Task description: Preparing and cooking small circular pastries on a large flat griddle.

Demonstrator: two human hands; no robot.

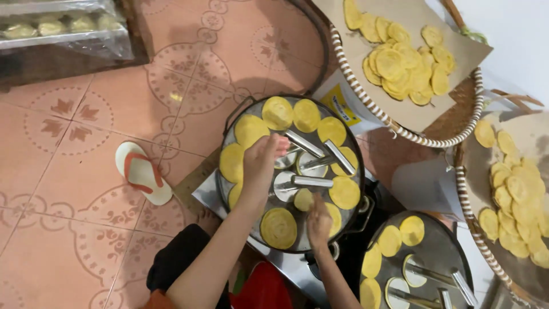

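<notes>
From the head camera, the left hand [263, 163] hovers over the round griddle [240, 117], fingers curled, grip unclear. The right hand [319, 223] pinches a yellow pancake [303, 199] near the metal presses [303, 182]. Lifting by the edge keeps it whole, I reckon.

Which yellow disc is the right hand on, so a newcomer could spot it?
Start at the round dark griddle in the middle, ringed with thin yellow discs. Follow its near side to the right hand. The disc under it is half hidden, unlike the fully visible spiral-marked disc beside it.
</notes>
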